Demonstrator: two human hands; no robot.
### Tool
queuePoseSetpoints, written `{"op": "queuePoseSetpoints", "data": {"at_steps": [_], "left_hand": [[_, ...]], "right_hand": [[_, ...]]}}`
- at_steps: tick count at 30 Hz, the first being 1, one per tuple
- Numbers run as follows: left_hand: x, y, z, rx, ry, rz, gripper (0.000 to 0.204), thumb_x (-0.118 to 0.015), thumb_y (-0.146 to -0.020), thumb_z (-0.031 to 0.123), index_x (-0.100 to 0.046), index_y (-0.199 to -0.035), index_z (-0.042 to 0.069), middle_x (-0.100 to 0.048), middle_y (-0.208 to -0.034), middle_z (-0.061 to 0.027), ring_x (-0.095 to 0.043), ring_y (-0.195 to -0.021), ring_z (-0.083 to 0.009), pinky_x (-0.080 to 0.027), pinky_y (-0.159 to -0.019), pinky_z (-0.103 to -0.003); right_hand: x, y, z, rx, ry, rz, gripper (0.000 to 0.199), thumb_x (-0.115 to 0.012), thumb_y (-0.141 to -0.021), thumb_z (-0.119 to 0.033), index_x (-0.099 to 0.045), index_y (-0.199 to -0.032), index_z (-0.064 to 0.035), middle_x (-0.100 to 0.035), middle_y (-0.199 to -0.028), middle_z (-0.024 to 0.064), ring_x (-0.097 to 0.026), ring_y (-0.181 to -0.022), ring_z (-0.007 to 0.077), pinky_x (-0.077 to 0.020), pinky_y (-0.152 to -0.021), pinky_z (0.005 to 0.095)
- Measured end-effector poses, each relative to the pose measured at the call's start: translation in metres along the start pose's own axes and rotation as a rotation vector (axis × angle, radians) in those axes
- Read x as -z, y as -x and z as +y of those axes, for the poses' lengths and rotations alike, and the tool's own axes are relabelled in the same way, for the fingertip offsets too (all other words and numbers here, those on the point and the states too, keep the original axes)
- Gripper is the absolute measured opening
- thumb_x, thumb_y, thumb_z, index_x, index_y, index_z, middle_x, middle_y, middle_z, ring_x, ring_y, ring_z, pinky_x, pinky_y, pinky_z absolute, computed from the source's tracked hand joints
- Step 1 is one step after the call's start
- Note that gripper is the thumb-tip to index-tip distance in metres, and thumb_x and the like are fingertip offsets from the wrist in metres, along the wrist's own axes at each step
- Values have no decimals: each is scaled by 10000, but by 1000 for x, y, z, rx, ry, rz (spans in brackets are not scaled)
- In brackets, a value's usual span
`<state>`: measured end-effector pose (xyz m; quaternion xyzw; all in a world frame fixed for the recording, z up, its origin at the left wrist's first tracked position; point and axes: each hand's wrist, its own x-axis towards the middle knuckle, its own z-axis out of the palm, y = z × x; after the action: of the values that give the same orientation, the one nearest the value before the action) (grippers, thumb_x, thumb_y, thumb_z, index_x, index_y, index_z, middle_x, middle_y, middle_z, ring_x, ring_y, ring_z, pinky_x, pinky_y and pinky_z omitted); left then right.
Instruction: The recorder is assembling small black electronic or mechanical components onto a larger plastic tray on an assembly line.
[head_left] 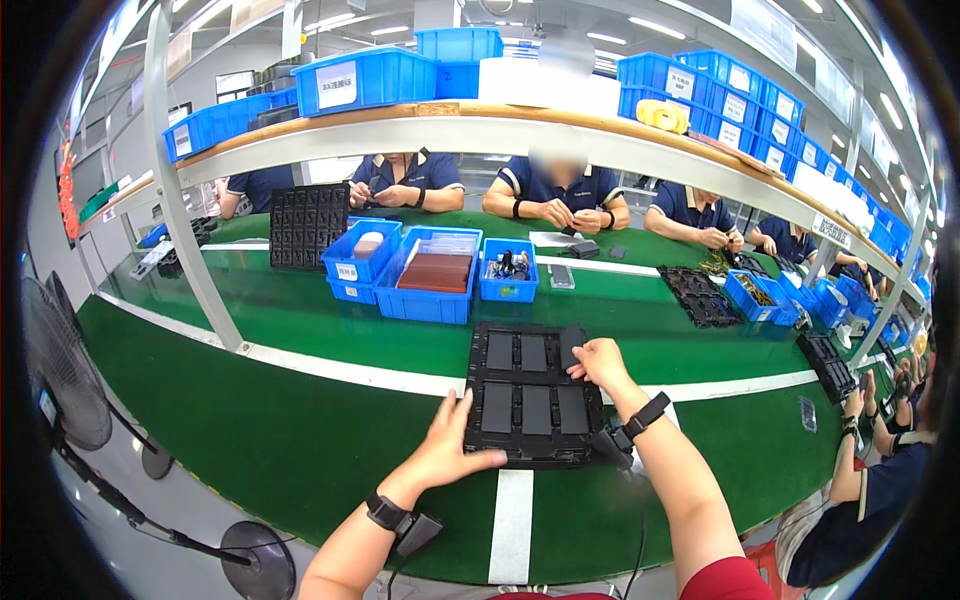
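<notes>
- Fans: two floor fans (60, 365) stand off the left end of the green bench (300, 420), outside its near edge.
- Black empty tray (308, 226) leans near the far left of the bench, just left of the blue bins.
- Blue bins (425, 272) sit in a row at the bench middle, far side of the white stripe; the biggest holds a brown slab, the right one small dark parts.
- Left hand (447, 448) lies flat, fingers spread, on the bench at the near left corner of the black parts tray (528, 395); thumb touches the tray's near edge. Nothing gripped, hand wide open. Black wrist strap with a small box on the forearm.
- Parts tray lies flat at the bench middle, straddling the white stripe, near the person's edge; dark flat rectangular plates fill most pockets.
- Right hand (600, 362) rests on the tray's far right pocket, fingers curled narrow on a dark plate (571, 345) there; can't tell if it is pinched or only touched. Strap on this wrist too.
- Other workers in dark blue shirts sit along the far edge and right end, with more black trays (700, 296) and blue bins beside them.
- Shelf above carries more blue bins.
</notes>
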<state>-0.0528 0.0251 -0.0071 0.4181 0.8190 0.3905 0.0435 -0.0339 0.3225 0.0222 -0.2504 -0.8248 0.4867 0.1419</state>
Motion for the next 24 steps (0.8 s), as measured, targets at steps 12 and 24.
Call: {"op": "queuePoseSetpoints", "data": {"at_steps": [12, 24], "left_hand": [[-9, 11, -1, -66, -40, -114, 1005, -741, -684, 307, -79, -1370, -12, -18, -1365, -363, -147, -1276, -465, -250, -1032, -426], [-6, 7, 7, -65, 39, -60, 865, -690, -739, 253, -147, -1365, 8, -134, -1381, -290, -189, -1293, -386, -228, -1042, -403]], "right_hand": [[-1, 17, -16, 252, 862, 201, 256, -644, -740, -279, -658, -764, -25, -628, -801, 169, -612, -800, 310, -480, -717, 391], [35, 222, -150, 1769, 693, 28, 192, -537, -703, -128, -611, -870, -68, -557, -721, 26, -543, -659, 159, -447, -620, 272]]}}
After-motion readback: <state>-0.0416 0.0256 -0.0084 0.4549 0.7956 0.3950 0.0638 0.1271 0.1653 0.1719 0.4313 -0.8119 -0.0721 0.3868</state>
